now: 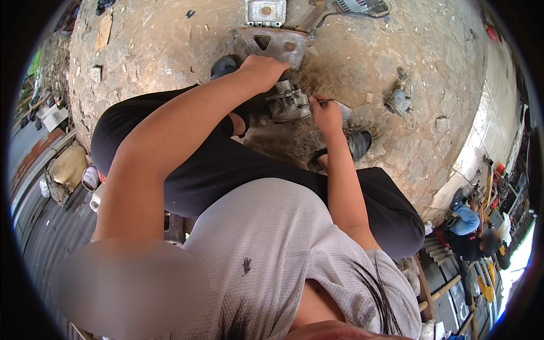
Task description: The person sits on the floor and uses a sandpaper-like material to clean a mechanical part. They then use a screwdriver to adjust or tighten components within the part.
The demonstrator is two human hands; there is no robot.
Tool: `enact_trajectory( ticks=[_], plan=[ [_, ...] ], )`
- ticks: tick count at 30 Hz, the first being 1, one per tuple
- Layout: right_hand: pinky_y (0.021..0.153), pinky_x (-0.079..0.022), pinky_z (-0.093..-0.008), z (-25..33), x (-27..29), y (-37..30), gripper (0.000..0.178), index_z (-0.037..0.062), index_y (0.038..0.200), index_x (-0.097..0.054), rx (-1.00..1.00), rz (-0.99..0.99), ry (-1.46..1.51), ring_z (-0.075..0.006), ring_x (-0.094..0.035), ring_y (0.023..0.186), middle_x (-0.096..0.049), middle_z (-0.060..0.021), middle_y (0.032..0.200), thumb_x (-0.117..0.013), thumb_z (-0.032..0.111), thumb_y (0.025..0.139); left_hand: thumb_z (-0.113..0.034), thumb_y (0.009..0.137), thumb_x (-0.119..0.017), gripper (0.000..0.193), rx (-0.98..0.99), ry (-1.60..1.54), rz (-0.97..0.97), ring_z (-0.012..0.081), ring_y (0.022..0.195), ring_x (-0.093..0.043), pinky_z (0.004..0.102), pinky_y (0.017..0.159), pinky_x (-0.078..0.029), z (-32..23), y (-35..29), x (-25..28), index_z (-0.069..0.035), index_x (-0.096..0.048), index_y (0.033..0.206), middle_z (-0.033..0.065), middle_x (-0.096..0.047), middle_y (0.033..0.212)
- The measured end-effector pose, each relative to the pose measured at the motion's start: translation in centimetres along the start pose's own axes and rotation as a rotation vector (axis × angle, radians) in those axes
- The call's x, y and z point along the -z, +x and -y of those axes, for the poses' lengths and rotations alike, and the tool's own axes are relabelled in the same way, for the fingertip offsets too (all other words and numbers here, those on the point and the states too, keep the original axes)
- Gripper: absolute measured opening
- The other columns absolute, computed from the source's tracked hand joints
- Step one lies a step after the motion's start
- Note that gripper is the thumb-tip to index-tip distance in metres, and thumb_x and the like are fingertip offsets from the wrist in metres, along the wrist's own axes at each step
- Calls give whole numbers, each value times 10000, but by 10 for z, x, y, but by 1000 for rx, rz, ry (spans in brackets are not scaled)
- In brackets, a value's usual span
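A grey cast-metal part (292, 103) with several projections rests on the ground between my feet. My right hand (327, 117) is closed beside its right side, with a thin dark rod-like tool (324, 101) pinched between thumb and fingers. Above the part, my left hand (266, 72) is curled palm down; its fingers are mostly hidden, and I cannot make out what they hold. Just past that hand lies a worn grey metal plate (277, 46) with a triangular hole. A flat greyish piece (343, 110) shows behind my right hand.
A rectangular metal housing (265, 12) lies beyond the plate, near a brown bar (311, 18) and a finned metal piece with a cable (362, 7). Another small metal part (399, 101) sits to the right on the rough ground. Someone in blue trousers (466, 219) is far right.
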State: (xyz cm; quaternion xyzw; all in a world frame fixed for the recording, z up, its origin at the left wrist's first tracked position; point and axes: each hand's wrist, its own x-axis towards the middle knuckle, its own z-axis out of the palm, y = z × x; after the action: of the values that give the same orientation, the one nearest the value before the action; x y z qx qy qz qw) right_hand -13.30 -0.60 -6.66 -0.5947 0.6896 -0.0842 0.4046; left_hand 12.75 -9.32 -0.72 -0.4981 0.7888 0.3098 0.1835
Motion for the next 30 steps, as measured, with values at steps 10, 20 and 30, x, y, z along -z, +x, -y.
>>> enact_trajectory(
  ticks=[10,20,30],
  plan=[
    [784,-560,-457,-3,-8,2,264,54,1081,-790,55,-39,269,-383,-741,903,-771,-205,961,-734,295,988,-138,994,-633,367,-29,-7,-17,368,1034,-752,497,820,-596,-2,-5,8,-144,-615,1361,147,-775,1102],
    [737,-544,-392,-2,-8,-1,238,23,1036,-785,17,58,340,-292,-725,764,-768,-121,816,-738,253,996,-24,926,-659,464,-10,-9,37,342,1082,-752,476,830,-608,-6,-7,16,-139,-630,1375,137,-776,1140],
    [739,-541,-422,1,-4,1,270,-1,989,-765,23,84,236,-329,-738,782,-755,-188,824,-739,268,987,-15,912,-669,510,13,-8,45,341,1086,-754,475,837,-608,-4,-5,12,-146,-627,1403,142,-777,1147]
  ],
)
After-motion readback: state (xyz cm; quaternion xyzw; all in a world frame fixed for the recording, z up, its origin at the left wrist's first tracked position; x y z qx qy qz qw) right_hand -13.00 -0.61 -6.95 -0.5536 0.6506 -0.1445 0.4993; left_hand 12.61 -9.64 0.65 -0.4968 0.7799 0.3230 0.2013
